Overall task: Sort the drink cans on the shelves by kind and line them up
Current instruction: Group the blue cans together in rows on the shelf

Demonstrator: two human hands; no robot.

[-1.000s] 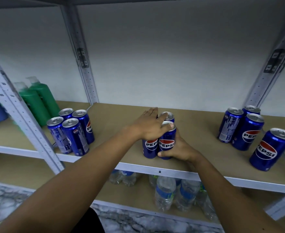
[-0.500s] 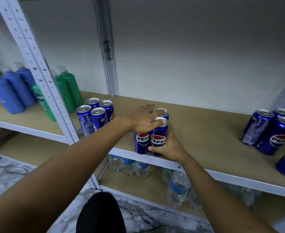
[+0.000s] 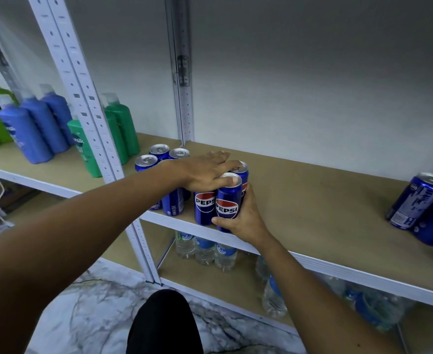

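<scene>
Cluster of blue Pepsi cans (image 3: 216,200) sat upright at the front edge of the middle shelf (image 3: 312,200), just right of the white upright post (image 3: 95,129), which I'll use as the landmark. Left hand (image 3: 202,172) lay flat across the can tops, fingers (image 3: 220,155) straight and together, pressing down, gripping nothing. Right hand (image 3: 246,218) wrapped the right side of the front can (image 3: 227,203), thumb across its lower front, fingers curled round the back where I couldn't see them. A second group of cans (image 3: 160,155) stood touching or nearly touching the cluster on the post side, partly hidden by the left forearm. More cans (image 3: 420,203) sat well away from the post at the far right of the shelf, not yet joined to the row. Past the post: green and blue bottles (image 3: 31,129). Lower shelf under the cluster held water bottles (image 3: 205,251). Handling guess: cans looked sealed, so probably full and heavy for their size; walls stiff while sealed, finish glossy and likely slippery. They should slide as a block on the smooth board, but tall narrow cans could tip if pushed high. Best hold: mid to low on the side wall, palm steadying the tops.
</scene>
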